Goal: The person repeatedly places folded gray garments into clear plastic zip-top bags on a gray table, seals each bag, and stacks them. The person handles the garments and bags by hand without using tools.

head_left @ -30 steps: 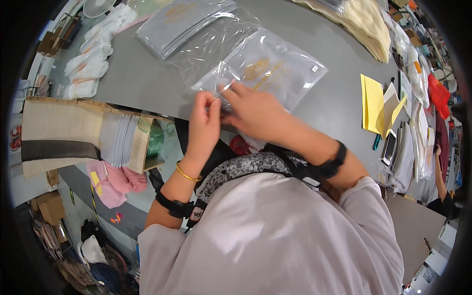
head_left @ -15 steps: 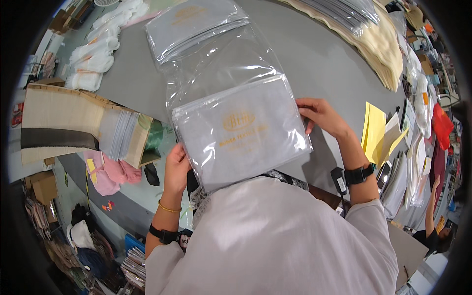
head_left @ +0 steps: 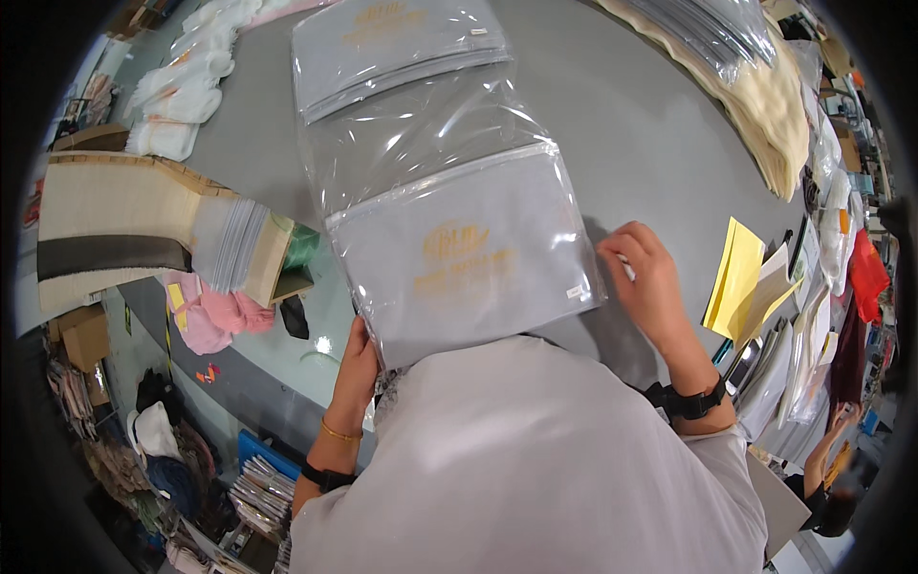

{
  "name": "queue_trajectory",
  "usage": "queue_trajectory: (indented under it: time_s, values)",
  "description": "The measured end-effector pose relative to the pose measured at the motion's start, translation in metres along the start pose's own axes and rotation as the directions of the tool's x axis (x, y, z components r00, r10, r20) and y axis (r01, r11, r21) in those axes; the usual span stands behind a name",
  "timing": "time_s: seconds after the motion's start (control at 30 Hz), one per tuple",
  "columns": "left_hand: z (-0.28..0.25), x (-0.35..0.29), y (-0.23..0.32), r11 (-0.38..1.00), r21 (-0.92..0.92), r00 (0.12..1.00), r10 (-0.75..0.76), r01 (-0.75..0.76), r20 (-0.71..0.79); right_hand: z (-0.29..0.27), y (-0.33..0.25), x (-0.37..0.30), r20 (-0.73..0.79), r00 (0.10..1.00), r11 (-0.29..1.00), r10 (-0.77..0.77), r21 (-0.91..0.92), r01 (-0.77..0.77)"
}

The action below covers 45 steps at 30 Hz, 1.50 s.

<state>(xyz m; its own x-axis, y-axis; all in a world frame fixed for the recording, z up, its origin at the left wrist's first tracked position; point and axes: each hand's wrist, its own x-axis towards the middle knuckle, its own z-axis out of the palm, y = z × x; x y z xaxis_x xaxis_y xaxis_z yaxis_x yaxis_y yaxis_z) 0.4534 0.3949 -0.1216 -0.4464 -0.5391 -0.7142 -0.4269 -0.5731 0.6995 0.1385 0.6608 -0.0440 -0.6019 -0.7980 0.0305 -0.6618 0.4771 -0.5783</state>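
Observation:
A grey zip pouch [head_left: 459, 306] with gold print lies flat in front of me, under clear plastic film. A small white label [head_left: 574, 292] shows at its lower right corner. My left hand [head_left: 358, 359] holds the pouch's lower left edge, thumb along the side and fingers hidden beneath. Just off the right edge, my right hand [head_left: 643, 277] is closed with its fingertips together. A small whitish bit shows at those fingertips, too small to name. Beyond the film, a stack of similar grey pouches [head_left: 402, 57] bears the same gold print and a white label.
On the grey table [head_left: 660, 124], a cardboard holder [head_left: 115, 215] with grey sheets stands left, near pink fabric [head_left: 215, 320]. Yellow papers [head_left: 734, 277] stand right. Cream fabric [head_left: 736, 115] under more grey pouches lies far right, white bundles [head_left: 177, 105] far left. Another person [head_left: 818, 488] is at right.
My right hand has come off the pouch's right edge and its fingers have curled together. The white label now shows at the pouch's lower right corner. My left hand has slid slightly lower.

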Motion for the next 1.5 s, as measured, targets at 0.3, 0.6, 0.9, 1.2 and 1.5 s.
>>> queue_trajectory:
  time_s: [0.3,0.6,0.9,1.2,1.5]
  values:
    - [-0.002,-0.039,0.029,0.812,-0.561,0.939,0.052,0.159,0.341,0.067,-0.074,-0.004,0.172,0.842,0.759,-0.511,-0.37,0.536]
    - [0.051,-0.045,0.047,-0.077,0.26,0.186,0.509,-0.963,0.84,0.068,-0.066,0.022,-0.052,0.944,0.945,-0.325,-0.061,0.322]
    - [0.096,-0.012,0.011,0.122,0.393,0.411,0.213,-0.912,0.887,0.089,-0.06,-0.02,-0.042,0.849,0.844,-0.526,-0.152,0.515]
    - [0.096,-0.018,0.024,-0.327,0.323,0.219,0.318,-0.888,0.922,0.111,-0.066,0.077,-0.204,0.851,0.736,-0.484,-0.622,0.269]
    - [0.089,-0.012,0.039,-0.292,0.254,0.146,0.345,-0.922,0.927,0.108,-0.065,0.103,-0.145,0.868,0.765,-0.474,-0.557,0.325]
